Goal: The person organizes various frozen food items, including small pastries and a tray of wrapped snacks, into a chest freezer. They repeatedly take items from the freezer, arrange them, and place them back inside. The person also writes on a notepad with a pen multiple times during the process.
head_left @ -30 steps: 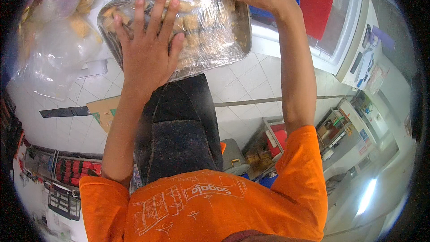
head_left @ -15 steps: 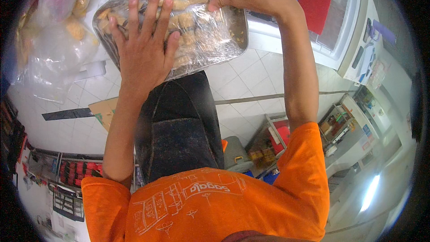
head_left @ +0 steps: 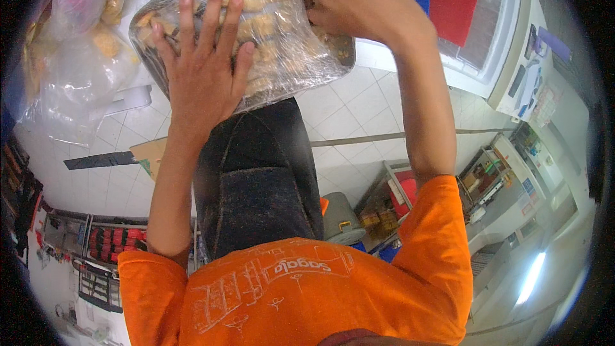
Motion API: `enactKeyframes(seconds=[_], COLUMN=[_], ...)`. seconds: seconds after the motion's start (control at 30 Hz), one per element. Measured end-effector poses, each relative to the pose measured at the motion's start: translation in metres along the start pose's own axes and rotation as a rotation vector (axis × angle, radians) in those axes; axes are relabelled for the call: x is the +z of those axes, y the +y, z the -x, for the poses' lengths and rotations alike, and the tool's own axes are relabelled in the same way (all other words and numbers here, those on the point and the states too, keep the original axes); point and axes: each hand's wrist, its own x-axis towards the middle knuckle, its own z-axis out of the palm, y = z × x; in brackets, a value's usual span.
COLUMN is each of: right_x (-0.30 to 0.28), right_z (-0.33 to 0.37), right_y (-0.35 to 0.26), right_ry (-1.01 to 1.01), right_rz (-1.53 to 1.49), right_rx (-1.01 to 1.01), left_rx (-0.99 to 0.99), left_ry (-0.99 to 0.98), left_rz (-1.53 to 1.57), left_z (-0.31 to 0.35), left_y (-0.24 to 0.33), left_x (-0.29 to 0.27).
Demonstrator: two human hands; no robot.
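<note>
A metal tray (head_left: 349,57) with rows of golden-brown rolled snacks (head_left: 262,25) lies at the top of the view, clear plastic wrap (head_left: 288,67) stretched over it. My left hand (head_left: 208,70) rests flat on the wrap, fingers spread, over the tray's left half. At the right part of the tray, my right hand (head_left: 359,3) is bent inward with its fingers curled at the wrap's edge. Its fingertips are partly hidden behind the hand. To the right of the film, a strip of the tray with crumbs shows uncovered.
Clear plastic bags (head_left: 83,83) with brownish food sit left of the tray. A white chest freezer (head_left: 493,83) with red and blue sheets (head_left: 451,6) on it stands at the right. Below are tiled floor, a grey bin (head_left: 343,214) and a metal rack (head_left: 384,192).
My right hand has turned inward and its fingers have curled at the wrap, drawing the film leftward off the tray's right end. My left hand stays flat in nearly the same place.
</note>
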Motion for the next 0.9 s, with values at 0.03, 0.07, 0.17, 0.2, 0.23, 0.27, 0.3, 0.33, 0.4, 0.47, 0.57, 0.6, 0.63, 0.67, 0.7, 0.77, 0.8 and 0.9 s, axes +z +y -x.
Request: enactKeyframes(seconds=[0.03,0.07,0.17,0.2,0.23,0.27,0.3,0.33,0.4,0.47,0.57,0.6,0.63,0.67,0.7,0.77,0.8,0.9], right_x=[-0.004,-0.011,-0.022,-0.022,-0.022,-0.014,-0.007,-0.002,0.011,0.036,0.073,0.08,0.083,0.085,0.086,0.086,0.085,0.086], right_z=[0.004,0.01,0.021,0.023,0.025,0.025,0.028,0.036,0.064,0.085,0.1,0.103,0.105,0.105,0.104,0.103,0.102,0.101], right_y=[0.004,0.012,0.005,-0.002,-0.009,-0.021,-0.031,-0.038,-0.059,-0.079,-0.099,-0.101,-0.103,-0.105,-0.106,-0.106,-0.106,-0.104], right_ry=[0.02,0.039,0.159,0.226,0.294,0.379,0.465,0.554,0.344,0.232,0.268,0.311,0.354,0.356,0.359,0.366,0.368,0.378], right_rz=[-0.062,-0.123,-0.191,-0.191,-0.192,-0.192,-0.192,-0.192,-0.261,-0.253,-0.161,-0.138,-0.12,-0.107,-0.095,-0.078,-0.079,-0.08], right_rx=[-0.053,-0.107,-0.131,-0.113,-0.097,-0.078,-0.059,-0.171,-0.162,-0.101,0.021,0.027,0.04,0.046,0.052,0.058,0.055,0.027], left_rx=[0.0,0.001,0.006,0.005,0.003,0.005,0.007,0.001,0.007,0.007,0.002,0.001,0.005,0.004,0.004,0.008,0.011,0.016], left_ry=[0.002,0.006,0.015,0.017,0.02,0.021,0.023,0.024,0.023,0.021,0.015,0.018,0.016,0.015,0.013,0.019,0.02,0.025], left_rz=[0.003,0.006,0.018,0.02,0.019,0.02,0.021,0.01,0.018,0.019,0.009,0.016,0.021,0.025,0.028,0.032,0.03,0.029], left_z=[0.0,0.0,0.001,0.001,0.001,0.0,-0.001,0.0,-0.001,0.0,-0.001,-0.001,0.0,0.0,0.0,0.0,0.0,0.001], left_y=[-0.001,-0.001,-0.001,-0.001,-0.001,-0.002,0.0,-0.001,0.0,0.0,0.001,0.002,0.002,0.002,0.002,0.002,0.002,0.002], left_x=[-0.001,-0.001,0.0,0.0,0.0,-0.001,-0.001,-0.002,-0.001,-0.003,-0.005,-0.005,-0.005,-0.006,-0.005,-0.005,-0.005,-0.006])
